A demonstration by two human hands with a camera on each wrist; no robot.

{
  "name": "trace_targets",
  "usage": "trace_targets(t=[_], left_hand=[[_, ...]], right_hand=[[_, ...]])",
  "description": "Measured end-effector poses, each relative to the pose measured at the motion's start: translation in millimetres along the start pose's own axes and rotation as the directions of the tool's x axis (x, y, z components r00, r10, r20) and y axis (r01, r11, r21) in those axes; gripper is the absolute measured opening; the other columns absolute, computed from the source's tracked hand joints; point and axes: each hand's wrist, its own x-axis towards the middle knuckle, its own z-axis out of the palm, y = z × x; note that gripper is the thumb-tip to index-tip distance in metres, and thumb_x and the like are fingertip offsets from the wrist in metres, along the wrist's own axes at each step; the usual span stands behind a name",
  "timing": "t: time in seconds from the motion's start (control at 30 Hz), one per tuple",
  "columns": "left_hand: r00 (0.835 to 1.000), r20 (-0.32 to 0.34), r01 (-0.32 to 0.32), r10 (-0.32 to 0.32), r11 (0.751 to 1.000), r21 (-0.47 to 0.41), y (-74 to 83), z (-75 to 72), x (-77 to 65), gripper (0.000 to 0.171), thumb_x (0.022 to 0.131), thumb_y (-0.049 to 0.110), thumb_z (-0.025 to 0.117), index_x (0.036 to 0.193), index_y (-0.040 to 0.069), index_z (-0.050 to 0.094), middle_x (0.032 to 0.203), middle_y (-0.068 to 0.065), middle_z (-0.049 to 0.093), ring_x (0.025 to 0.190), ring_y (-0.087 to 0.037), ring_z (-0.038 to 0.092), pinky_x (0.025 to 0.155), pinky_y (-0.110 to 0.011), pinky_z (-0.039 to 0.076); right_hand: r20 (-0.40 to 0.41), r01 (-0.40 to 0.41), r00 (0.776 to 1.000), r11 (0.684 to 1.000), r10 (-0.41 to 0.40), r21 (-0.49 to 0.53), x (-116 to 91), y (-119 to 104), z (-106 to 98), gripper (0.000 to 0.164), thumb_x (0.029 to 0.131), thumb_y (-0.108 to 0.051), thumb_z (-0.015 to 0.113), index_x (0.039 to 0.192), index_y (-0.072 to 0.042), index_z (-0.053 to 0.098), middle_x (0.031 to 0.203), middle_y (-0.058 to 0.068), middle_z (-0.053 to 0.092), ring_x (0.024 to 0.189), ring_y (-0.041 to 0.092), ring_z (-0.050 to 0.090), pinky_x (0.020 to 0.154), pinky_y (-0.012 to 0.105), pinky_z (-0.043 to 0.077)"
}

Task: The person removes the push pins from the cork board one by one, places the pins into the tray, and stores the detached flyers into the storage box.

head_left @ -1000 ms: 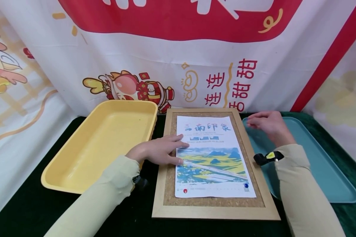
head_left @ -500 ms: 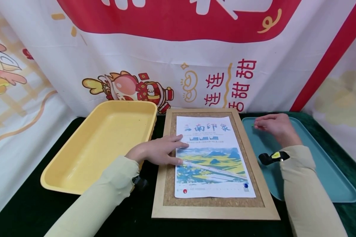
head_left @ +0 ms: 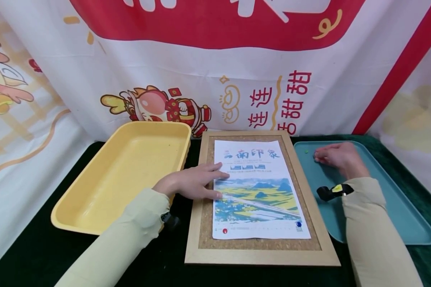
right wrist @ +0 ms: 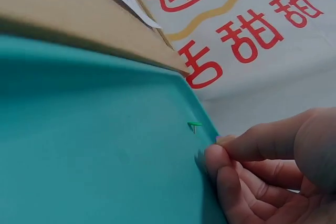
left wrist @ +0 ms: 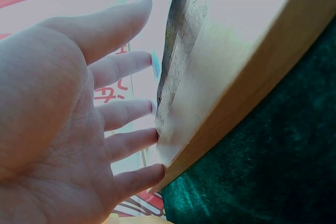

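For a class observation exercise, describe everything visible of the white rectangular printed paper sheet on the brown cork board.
The paper sheet lies face up, nearly flat, on the brown, wood-framed cork board. It shows blue characters across the top, smaller print below, a landscape of blue hills and yellow-green fields crossed by a pale diagonal band. A red round spot at lower left and a dark blue one at lower right may be pins. The person's left grip rests spread fingers on its left edge.

Smooth wooden frame, grainy cork, matt paper
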Motion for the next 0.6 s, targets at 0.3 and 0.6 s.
trace_targets(t=[0.3,0.6], left_hand=[[1.000,-0.005,-0.006,0.006,1.000,-0.006,2.3,-0.8,-2.4,0.067,0.106,0.044,0.063,0.165,0.023,0.041,0.180,-0.012,0.011,0.168,-0.035,0.010,0.134,-0.059,0.017],[1.000,0.000,-0.009,0.009,1.000,0.008,1.2,0.5,0.1,0.067,0.106,0.046,0.062,0.166,0.023,0.040,0.180,-0.012,0.011,0.168,-0.034,0.011,0.134,-0.059,0.017]], right_hand=[[0.021,0.041,0.999,0.997,-0.040,-0.068,-3,1,4,0.045,0.109,-0.027,0.059,0.147,-0.003,0.060,0.145,0.022,0.059,0.120,0.032,0.057,0.097,0.036,0.051],[0.037,0.114,0.993,0.991,-0.111,-0.073,-6,10,3,0.044,0.108,-0.028,0.061,0.145,-0.003,0.061,0.143,0.021,0.061,0.118,0.031,0.057,0.094,0.033,0.051]])
